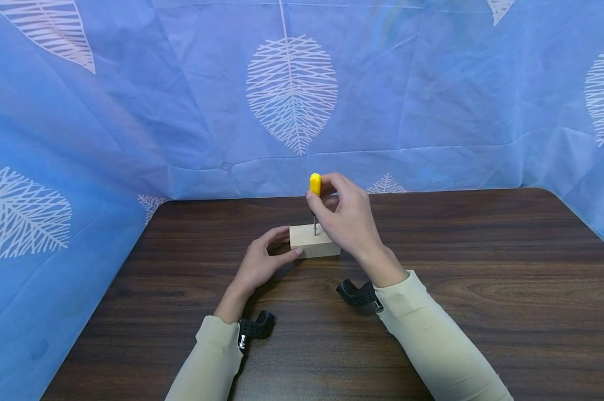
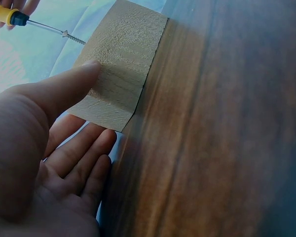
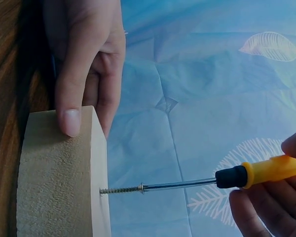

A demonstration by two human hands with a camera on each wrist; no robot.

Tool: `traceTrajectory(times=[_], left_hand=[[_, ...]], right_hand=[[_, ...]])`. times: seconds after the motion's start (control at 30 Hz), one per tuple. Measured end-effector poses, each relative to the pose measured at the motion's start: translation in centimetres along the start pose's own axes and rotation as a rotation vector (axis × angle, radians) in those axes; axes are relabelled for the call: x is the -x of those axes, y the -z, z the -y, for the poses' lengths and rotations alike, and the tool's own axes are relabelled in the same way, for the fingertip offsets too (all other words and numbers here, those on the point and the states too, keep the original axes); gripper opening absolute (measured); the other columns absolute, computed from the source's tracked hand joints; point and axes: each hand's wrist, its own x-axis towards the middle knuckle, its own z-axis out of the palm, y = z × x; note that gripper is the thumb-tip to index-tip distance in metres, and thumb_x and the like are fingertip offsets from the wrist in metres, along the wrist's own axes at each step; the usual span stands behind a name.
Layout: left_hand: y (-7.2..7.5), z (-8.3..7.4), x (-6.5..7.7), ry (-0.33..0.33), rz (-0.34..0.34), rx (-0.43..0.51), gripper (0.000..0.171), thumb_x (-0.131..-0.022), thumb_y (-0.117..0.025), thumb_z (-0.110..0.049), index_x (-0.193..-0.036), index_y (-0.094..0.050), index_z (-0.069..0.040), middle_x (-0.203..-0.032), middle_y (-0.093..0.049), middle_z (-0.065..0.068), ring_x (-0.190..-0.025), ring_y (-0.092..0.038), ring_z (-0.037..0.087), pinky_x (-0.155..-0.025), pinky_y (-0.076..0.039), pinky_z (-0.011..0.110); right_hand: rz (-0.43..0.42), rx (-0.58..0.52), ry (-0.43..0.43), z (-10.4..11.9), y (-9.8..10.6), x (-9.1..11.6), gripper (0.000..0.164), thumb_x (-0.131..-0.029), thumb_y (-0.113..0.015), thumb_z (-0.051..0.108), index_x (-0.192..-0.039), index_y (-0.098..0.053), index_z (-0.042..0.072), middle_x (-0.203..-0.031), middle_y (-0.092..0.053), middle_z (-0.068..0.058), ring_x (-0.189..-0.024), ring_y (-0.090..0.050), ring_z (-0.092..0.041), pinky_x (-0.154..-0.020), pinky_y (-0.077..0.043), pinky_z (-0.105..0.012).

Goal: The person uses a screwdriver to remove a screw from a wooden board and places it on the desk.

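A pale wooden block (image 1: pixel 315 250) lies on the table, and my left hand (image 1: pixel 261 257) grips its left end between thumb and fingers. From the block's top face a screw (image 3: pixel 122 190) stands upright, its tip in the wood and most of its thread showing. The tip of a screwdriver (image 3: pixel 232 177) with a yellow handle and black collar meets the screw head, in line with it. My right hand (image 1: pixel 349 214) holds the handle between thumb and fingers above the block. In the left wrist view, the left thumb (image 2: pixel 76 86) presses the block's near side.
The dark wood-grain table (image 1: pixel 482 289) extends around the block on all sides. Behind it hangs a blue cloth (image 1: pixel 196 111) with white leaf patterns. A black wrist device (image 1: pixel 256 326) is on the left wrist, another (image 1: pixel 355 293) on the right.
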Motion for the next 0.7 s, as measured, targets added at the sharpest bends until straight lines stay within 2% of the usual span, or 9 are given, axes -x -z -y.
traceTrajectory(times=[0.17,0.47,0.7], left_hand=[[0.04,-0.08,0.1,0.0,0.002,0.005,0.063,-0.096,-0.085,-0.029,-0.153,-0.06,-0.018,-0.147,-0.068,0.007,-0.141,-0.062,0.031,-0.118,-0.049,0.055],[0.0,-0.08,0.12,0.007,0.001,0.002,0.064,-0.096,-0.085,-0.028,-0.154,-0.06,-0.019,-0.148,-0.068,0.007,-0.141,-0.061,0.031,-0.118,-0.048,0.055],[-0.03,-0.09,0.08,0.005,-0.004,-0.008,0.065,-0.096,-0.085,-0.029,-0.154,-0.059,-0.018,-0.148,-0.068,0.007,-0.141,-0.062,0.03,-0.119,-0.048,0.055]], right_hand=[[0.007,-0.006,-0.034,0.07,0.11,0.02,0.025,-0.103,-0.067,0.014,-0.126,-0.065,0.005,-0.105,-0.072,-0.009,-0.093,-0.068,-0.021,-0.09,-0.06,-0.039],[0.034,-0.017,-0.037,0.14,0.17,0.14,0.022,-0.105,-0.06,0.015,-0.126,-0.065,0.008,-0.104,-0.07,-0.006,-0.088,-0.066,-0.02,-0.081,-0.057,-0.036],[0.054,-0.02,-0.039,0.19,0.08,0.18,0.023,-0.106,-0.057,0.017,-0.127,-0.063,0.009,-0.107,-0.069,-0.007,-0.089,-0.066,-0.021,-0.082,-0.058,-0.036]])
